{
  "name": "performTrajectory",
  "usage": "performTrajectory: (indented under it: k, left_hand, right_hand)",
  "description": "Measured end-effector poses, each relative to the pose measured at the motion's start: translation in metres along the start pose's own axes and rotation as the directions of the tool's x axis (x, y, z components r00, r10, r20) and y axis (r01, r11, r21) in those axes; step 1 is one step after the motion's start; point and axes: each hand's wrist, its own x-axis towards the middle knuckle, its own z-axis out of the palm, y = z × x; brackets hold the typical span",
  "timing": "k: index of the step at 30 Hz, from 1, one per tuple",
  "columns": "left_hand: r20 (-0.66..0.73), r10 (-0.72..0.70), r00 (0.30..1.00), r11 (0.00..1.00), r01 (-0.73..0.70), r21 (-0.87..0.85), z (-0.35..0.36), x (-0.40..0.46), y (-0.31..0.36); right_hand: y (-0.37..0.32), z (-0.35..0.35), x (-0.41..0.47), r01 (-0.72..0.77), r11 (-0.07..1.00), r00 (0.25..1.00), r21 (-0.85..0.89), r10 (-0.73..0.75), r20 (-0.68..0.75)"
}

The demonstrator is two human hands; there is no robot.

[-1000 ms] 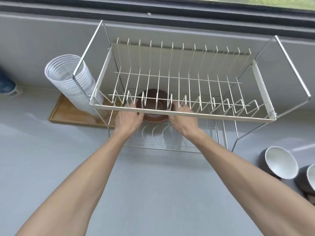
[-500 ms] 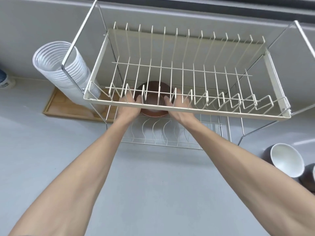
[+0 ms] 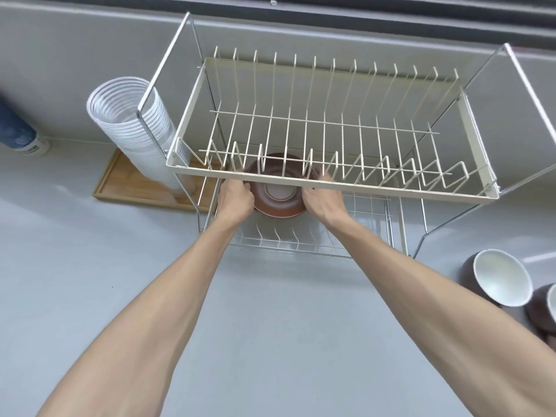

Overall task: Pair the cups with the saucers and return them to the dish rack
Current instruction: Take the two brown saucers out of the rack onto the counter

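Note:
A brown saucer [image 3: 278, 206] with a cup on it, pale inside [image 3: 281, 191], is held under the cream upper tier of the dish rack [image 3: 331, 183], above the wire lower shelf [image 3: 301, 245]. My left hand [image 3: 236, 198] grips the saucer's left rim and my right hand [image 3: 323, 201] grips its right rim. The rack's front bar hides the top of the cup and saucer. Two more brown cups with white insides lie on the counter at the right, one [image 3: 501, 281] whole and one [image 3: 546, 308] cut by the frame edge.
A stack of clear plastic cups [image 3: 132, 127] leans on a wooden tray [image 3: 132, 189] left of the rack. A blue container [image 3: 18, 130] stands at the far left. The grey counter [image 3: 105, 266] runs in front, with a wall behind the rack.
The saucer with its cup has come lower and nearer, from behind the upper tier's front bar to partly below it. Both hands stayed on its rims.

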Motion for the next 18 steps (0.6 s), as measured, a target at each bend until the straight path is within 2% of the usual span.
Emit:
performTrajectory:
  k: [7,10,15,18]
  left_hand:
    - [0.025,0.055,0.998,0.998,-0.054,-0.032,-0.010,-0.055,0.016]
    - [0.030,0.035,0.999,0.999,-0.034,-0.021,-0.008,-0.078,0.018]
    - [0.061,0.047,0.997,0.994,-0.041,-0.101,-0.001,-0.109,0.003]
    - [0.074,0.054,0.996,0.998,-0.051,-0.046,0.002,-0.136,0.003]
  right_hand:
    - [0.016,-0.010,-0.029,-0.045,0.997,0.999,-0.061,0.045,0.004]
    - [0.029,-0.014,-0.044,-0.034,0.998,0.999,-0.053,0.035,0.006]
    - [0.045,-0.029,-0.082,-0.046,0.999,0.999,-0.010,0.046,-0.004]
    - [0.059,-0.039,-0.107,-0.081,0.997,0.997,0.003,0.081,-0.009]
